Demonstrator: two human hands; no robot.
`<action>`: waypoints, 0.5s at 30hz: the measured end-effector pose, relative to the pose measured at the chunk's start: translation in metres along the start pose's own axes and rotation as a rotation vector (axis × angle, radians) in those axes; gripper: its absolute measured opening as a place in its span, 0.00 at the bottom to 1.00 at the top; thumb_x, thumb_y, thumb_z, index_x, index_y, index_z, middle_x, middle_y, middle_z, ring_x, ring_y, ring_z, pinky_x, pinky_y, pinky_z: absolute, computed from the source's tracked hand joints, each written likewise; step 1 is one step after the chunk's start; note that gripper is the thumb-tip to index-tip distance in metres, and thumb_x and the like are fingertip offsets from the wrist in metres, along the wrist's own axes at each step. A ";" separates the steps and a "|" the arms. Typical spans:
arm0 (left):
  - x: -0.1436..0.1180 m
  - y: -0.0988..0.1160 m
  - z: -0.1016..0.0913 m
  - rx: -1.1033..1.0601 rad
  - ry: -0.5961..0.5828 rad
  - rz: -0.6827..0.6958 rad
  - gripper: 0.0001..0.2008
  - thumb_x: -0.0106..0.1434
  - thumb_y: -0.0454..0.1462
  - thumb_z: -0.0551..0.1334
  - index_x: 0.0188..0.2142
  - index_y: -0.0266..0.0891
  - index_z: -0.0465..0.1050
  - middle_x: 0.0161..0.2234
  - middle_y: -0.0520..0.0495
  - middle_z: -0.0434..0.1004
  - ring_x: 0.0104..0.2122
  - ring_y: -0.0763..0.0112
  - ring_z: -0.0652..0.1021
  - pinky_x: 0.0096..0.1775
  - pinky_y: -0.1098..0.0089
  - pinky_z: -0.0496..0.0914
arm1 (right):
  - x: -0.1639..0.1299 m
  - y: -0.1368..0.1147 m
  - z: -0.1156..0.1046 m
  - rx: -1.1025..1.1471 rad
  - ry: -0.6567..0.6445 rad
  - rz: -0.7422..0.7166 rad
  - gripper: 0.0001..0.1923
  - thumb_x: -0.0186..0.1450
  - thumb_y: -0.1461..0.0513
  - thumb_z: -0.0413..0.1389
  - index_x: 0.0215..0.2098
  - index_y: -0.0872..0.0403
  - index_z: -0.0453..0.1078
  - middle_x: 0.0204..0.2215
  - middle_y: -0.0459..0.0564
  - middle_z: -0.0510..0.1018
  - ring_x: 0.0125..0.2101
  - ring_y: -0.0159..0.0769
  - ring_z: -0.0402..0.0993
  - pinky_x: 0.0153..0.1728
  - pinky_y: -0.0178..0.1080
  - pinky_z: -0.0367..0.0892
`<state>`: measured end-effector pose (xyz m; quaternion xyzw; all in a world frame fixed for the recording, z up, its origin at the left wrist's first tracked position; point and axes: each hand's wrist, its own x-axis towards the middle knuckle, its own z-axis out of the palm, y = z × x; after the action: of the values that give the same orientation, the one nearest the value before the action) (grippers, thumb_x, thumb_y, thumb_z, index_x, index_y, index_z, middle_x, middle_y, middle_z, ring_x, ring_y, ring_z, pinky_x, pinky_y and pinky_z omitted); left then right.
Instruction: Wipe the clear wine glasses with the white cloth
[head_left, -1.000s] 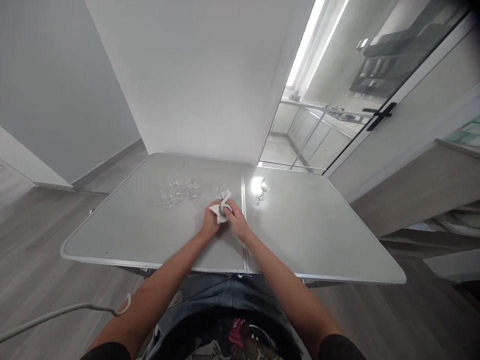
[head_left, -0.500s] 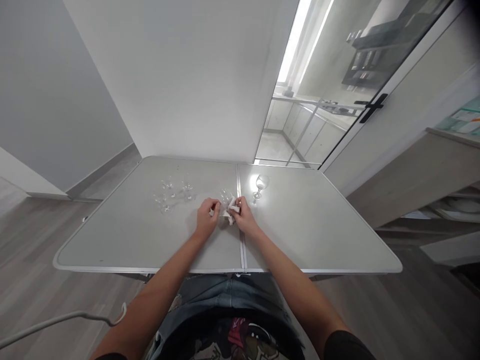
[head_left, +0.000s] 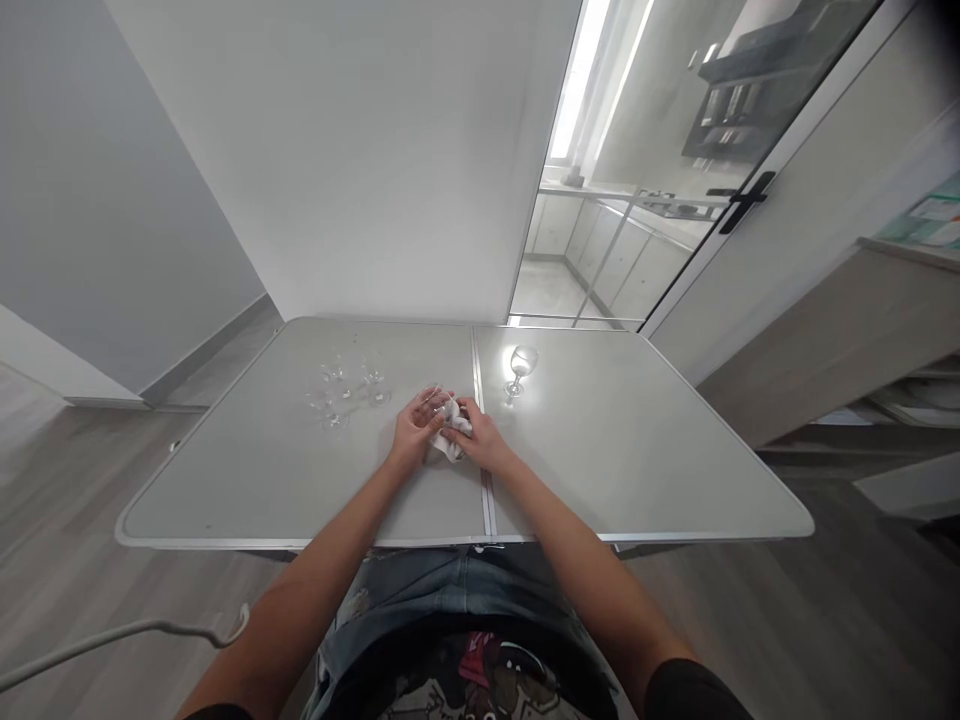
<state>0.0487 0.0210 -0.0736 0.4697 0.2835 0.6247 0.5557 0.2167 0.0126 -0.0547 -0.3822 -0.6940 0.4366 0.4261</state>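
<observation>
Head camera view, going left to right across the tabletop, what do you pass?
Cluster of small clear glasses → left hand → white cloth → right hand → upright wine glass.

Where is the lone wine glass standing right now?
Head view: the lone wine glass stands upright right of the table's centre seam, just beyond the right hand.

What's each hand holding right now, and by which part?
Left hand holds a clear glass, fingers around its bowl. Right hand holds a bunched white cloth against the glass. Which part of the cloth it grips cannot be told.
</observation>
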 end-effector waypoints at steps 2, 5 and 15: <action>-0.001 0.001 0.000 -0.009 -0.008 0.008 0.33 0.50 0.45 0.76 0.53 0.37 0.71 0.55 0.31 0.76 0.57 0.50 0.75 0.59 0.53 0.67 | 0.000 -0.002 -0.001 -0.118 0.043 -0.045 0.20 0.63 0.52 0.61 0.49 0.51 0.65 0.34 0.46 0.75 0.32 0.35 0.68 0.36 0.37 0.62; -0.002 0.003 -0.001 -0.021 -0.021 -0.001 0.33 0.51 0.46 0.76 0.53 0.36 0.71 0.54 0.31 0.77 0.58 0.49 0.74 0.59 0.53 0.66 | 0.002 -0.003 -0.003 -0.010 0.016 0.041 0.16 0.62 0.52 0.61 0.42 0.52 0.69 0.30 0.45 0.74 0.30 0.34 0.67 0.34 0.36 0.62; -0.003 0.009 0.000 -0.127 -0.057 -0.044 0.33 0.52 0.50 0.74 0.53 0.36 0.73 0.55 0.31 0.76 0.51 0.52 0.79 0.51 0.59 0.72 | 0.002 0.003 -0.016 0.745 -0.211 0.362 0.15 0.56 0.55 0.63 0.38 0.55 0.72 0.31 0.48 0.77 0.30 0.36 0.72 0.34 0.39 0.68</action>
<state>0.0450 0.0162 -0.0662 0.4448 0.2378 0.6155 0.6056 0.2311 0.0199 -0.0534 -0.2712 -0.4505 0.7619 0.3782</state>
